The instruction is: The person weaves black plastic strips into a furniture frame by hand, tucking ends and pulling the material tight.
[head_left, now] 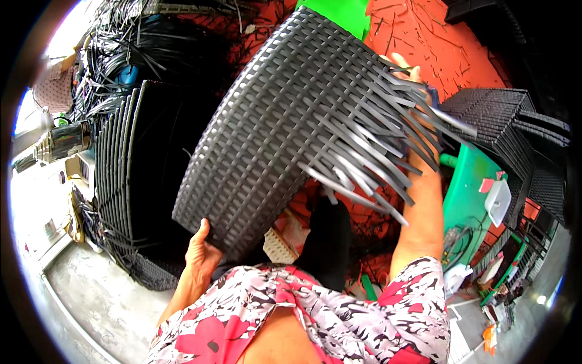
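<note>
Grey woven panel was tilted up, left hand clamped underneath, right hand gripping its loose strips.

We count one curved woven grey panel held up, with more loose strip ends along its right edge than we can number. Two hands grip it: left hand and right hand. One dark woven frame stands left, one green stool right.
</note>
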### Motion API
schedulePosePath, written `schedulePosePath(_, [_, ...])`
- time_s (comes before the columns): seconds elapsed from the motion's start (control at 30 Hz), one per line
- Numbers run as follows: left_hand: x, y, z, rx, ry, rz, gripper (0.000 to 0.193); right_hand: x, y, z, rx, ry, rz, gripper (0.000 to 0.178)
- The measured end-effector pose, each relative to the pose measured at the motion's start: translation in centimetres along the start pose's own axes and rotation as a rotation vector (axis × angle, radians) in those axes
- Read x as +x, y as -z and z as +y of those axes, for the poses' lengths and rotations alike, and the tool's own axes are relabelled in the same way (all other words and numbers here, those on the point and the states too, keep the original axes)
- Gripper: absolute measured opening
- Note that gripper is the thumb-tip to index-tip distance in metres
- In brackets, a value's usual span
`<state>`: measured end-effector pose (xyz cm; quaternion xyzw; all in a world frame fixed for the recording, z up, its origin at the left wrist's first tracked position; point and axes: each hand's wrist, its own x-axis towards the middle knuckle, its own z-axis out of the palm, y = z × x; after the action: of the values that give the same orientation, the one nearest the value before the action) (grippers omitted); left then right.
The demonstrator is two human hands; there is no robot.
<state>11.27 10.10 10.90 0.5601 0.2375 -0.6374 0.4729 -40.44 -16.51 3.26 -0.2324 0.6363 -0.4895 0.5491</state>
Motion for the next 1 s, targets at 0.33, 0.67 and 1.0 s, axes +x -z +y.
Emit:
schedulePosePath(0.33, [-0.4, -0.8, 1.3, 0.185, 0.051, -0.048, 0.056, -14.7, -24.1, -14.9, -0.787, 0.932, 0.043, 0.065])
schedulePosePath(0.67, [2.4, 2.0, 1.1, 0.221, 0.126, -0.151, 0.068, -11.0, -25.7, 0.4, -1.455, 0.728, 0.008, 0.073])
schedulePosePath(1.0, [2.0, -0.3, 5.6, 0.503, 0.108, 0.118, 0.049, 3.9, -25.6, -5.7, -1.355, 0.296, -0.097, 0.080])
